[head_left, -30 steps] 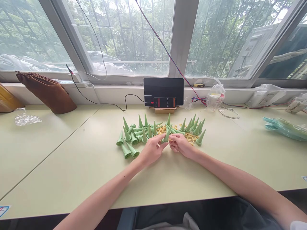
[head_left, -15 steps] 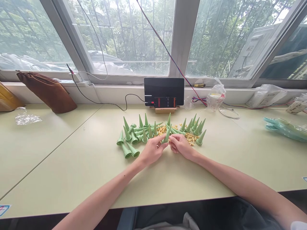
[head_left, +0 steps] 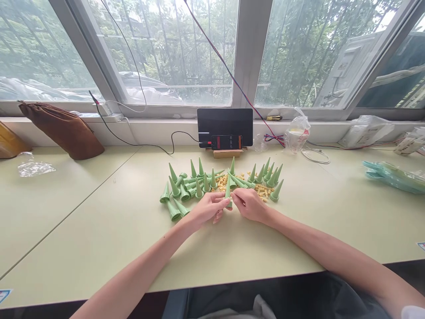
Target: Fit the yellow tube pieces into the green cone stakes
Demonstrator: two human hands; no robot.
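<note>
Left hand (head_left: pixel 208 208): closed to a pinch on one green cone (head_left: pixel 228 189), thumb and fingers near its base, tip up, almost upright. Cone sits in the gap between the two hands.

Right hand (head_left: pixel 250 204): curled nearly closed, fingertips right beside the cone's side. Can't tell whether they touch it, or whether anything small is in the grip.

Left of and beyond the left hand: loose cluster of green cones, some upright, some lying. Two lying ones (head_left: pixel 174 211) are nearest its wrist, wide ends toward the wearer.

Just past the right hand: yellow pegs (head_left: pixel 264 190), scattered, with upright cones (head_left: pixel 270 176) around them; one more upright cone (head_left: pixel 276 191) to its right. More pegs directly beyond the gap between the hands.

All on the tabletop (head_left: pixel 99 235). Farther out, straight ahead of both hands: phone (head_left: pixel 227 142) on its side, small cardboard box (head_left: pixel 227 153) at its base.
</note>
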